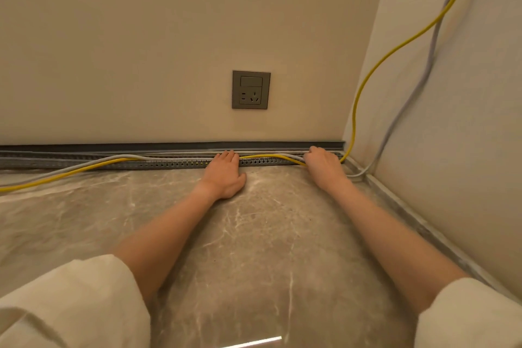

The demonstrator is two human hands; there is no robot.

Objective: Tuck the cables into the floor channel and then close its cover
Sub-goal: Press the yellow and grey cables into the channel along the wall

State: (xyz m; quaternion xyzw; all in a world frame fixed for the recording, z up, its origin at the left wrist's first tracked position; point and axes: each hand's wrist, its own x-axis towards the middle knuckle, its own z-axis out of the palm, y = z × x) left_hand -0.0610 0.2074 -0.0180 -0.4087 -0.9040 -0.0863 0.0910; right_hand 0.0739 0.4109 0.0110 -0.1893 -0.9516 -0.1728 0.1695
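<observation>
A grey slotted floor channel (175,163) runs along the foot of the back wall, open on top. A yellow cable (84,170) and a grey cable (93,161) lie side by side; at the left they spill over the channel's front wall onto the floor. My left hand (224,175) lies flat, palm down, with its fingers over the channel and on the cables. My right hand (323,165) is curled over both cables at the channel's right end. A long grey strip, perhaps the cover (169,147), lies behind the channel against the wall.
A grey wall socket (250,90) sits above the channel. Both cables climb the right wall (466,93) from the corner. The polished marble floor (254,248) spreads in front. A skirting strip (423,229) follows the right wall.
</observation>
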